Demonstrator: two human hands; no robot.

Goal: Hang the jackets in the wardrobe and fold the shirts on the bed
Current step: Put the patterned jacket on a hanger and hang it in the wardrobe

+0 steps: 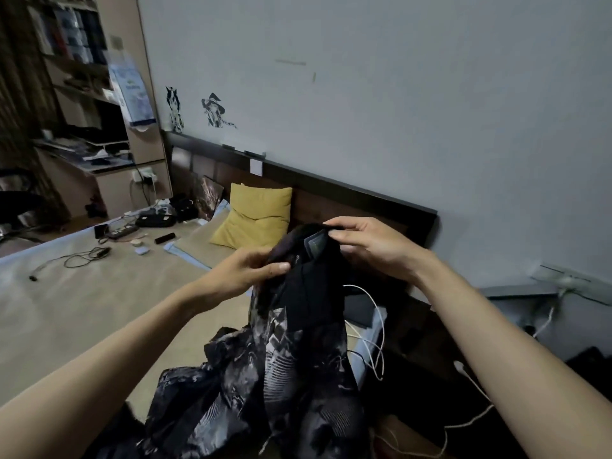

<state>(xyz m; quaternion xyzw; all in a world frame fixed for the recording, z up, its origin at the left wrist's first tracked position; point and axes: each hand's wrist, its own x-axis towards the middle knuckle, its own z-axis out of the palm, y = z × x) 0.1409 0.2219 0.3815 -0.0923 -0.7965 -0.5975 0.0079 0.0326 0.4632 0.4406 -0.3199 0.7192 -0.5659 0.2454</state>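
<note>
— Left hand (246,271)? 
— Gripping black patterned garment (298,359) at collar, thumb pressed on top.
— Right hand (367,241)? 
— Pinching same collar beside label, fingers curled.
— Garment position? 
— Hanging below both hands, lower part bunched on bed (82,309).
— Beyond left hand? 
— Yellow pillow (255,217) against headboard (364,202).

A pale grey wall (397,94) is filling most of the view, with two dark figure stickers (198,109) sitting low on it. A dark headboard (331,190) is running along its foot, and a yellow pillow (255,217) is leaning against it. Shelves (76,44) are standing at the far left above a cluttered worktop (82,157). Dim light is lying over the room.
</note>
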